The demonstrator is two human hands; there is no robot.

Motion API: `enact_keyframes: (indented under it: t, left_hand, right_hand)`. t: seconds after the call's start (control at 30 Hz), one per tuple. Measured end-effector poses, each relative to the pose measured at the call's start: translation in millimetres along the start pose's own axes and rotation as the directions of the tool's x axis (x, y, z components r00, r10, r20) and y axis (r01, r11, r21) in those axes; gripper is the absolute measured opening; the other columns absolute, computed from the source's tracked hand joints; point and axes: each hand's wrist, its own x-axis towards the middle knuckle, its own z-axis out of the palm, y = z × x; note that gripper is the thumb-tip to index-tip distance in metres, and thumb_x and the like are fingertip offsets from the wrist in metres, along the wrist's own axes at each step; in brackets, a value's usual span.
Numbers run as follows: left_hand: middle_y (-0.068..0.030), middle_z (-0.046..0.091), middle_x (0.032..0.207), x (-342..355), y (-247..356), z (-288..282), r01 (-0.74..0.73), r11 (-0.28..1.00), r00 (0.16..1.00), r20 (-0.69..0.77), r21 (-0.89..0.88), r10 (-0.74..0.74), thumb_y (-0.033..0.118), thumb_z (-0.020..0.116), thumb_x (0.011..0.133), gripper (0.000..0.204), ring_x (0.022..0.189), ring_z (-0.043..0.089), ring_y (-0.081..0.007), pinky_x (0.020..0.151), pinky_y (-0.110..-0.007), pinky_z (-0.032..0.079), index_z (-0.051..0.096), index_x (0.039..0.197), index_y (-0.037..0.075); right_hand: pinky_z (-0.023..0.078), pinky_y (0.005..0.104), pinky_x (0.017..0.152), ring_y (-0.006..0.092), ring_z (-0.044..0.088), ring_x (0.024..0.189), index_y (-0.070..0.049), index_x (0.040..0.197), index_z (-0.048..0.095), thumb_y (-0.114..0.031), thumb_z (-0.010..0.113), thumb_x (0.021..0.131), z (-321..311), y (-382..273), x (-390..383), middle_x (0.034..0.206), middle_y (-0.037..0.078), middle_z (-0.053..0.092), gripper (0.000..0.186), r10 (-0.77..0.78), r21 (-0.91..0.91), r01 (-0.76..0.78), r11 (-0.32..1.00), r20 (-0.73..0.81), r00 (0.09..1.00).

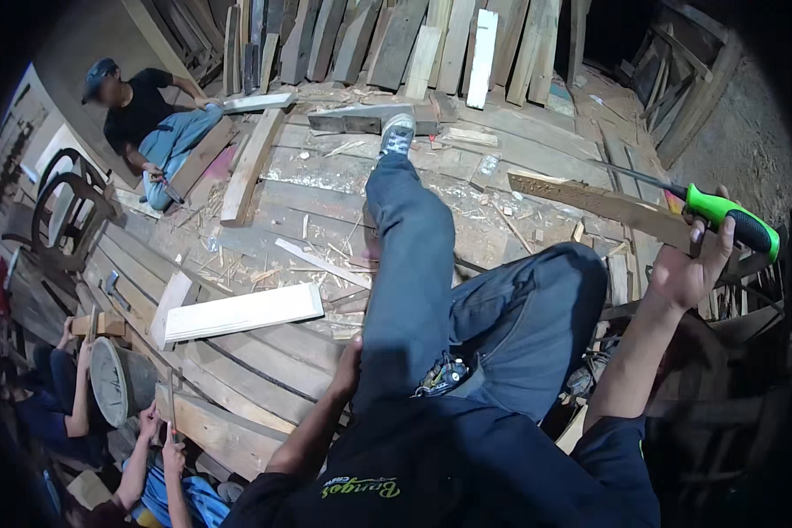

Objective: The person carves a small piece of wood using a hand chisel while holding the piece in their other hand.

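Observation:
My right hand (pixel 695 264) grips a green-and-black handle (pixel 726 216) of a tool with a long, thin metal shaft (pixel 634 173) pointing up-left. Just below the shaft, a long brown board (pixel 590 202) reaches to my hand; whether my fingers also hold it is unclear. My left hand (pixel 350 361) rests against the side of my left leg (pixel 400 290), its fingers partly hidden. A pale board (pixel 242 312) lies on the planks left of that leg, with thin offcuts and shavings around it. My left shoe (pixel 398 134) is against a short wood block (pixel 343 119).
Upright planks (pixel 480 57) line the back. A seated person (pixel 136 106) holds something at back left, near a dark chair (pixel 62 189). At lower left, co-workers' hands (pixel 174 449) work on timber (pixel 220 418) beside a grey bucket (pixel 123 378). More scrap wood (pixel 695 88) leans at back right.

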Motion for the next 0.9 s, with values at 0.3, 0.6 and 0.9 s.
enact_keyframes:
  t: [0.3, 0.6, 0.9]
  left_hand:
    - [-0.0134, 0.054, 0.128, 7, -27, -41, -0.23, 0.92, 0.973, 0.055, 0.316, 0.224, 0.049, 0.032, 0.098, 0.062, 0.118, 0.05, -0.0228, 0.098, -0.04, 0.043, 0.042, 0.136, 0.002]
    - [-0.0145, 0.054, 0.127, 1, -4, -27, 0.126, 0.984, 0.989, 0.059, 0.125, -0.134, 0.052, 0.034, 0.097, 0.064, 0.117, 0.051, -0.024, 0.095, -0.041, 0.044, 0.042, 0.136, 0.002]
    - [-0.0125, 0.056, 0.124, -16, 16, 8, 0.327, 0.945, 0.9, -0.301, -0.008, -0.314, 0.047, 0.035, 0.098, 0.057, 0.112, 0.053, -0.024, 0.093, -0.039, 0.044, 0.045, 0.134, 0.004]
  right_hand:
    - [0.044, 0.0276, 0.085, 0.0084, 0.05, 0.066, 0.007, 0.12, 0.05, -0.023, 0.05, 0.095, 1, -34, 20, 0.082, 0.004, 0.057, 0.038, -0.12, 0.123, 0.105, 0.987, 0.122, 0.985]
    - [0.042, 0.0304, 0.09, 0.0089, 0.051, 0.066, 0.008, 0.122, 0.049, -0.025, 0.054, 0.092, 3, -31, 9, 0.078, 0.003, 0.056, 0.045, -0.113, 0.034, 0.11, 0.993, 0.092, 0.989]
    - [0.044, 0.0326, 0.088, 0.0072, 0.049, 0.067, 0.003, 0.126, 0.046, -0.027, 0.05, 0.094, 7, 24, -1, 0.103, 0.01, 0.061, 0.044, -0.004, -0.111, 0.012, 0.994, 0.074, 0.997]
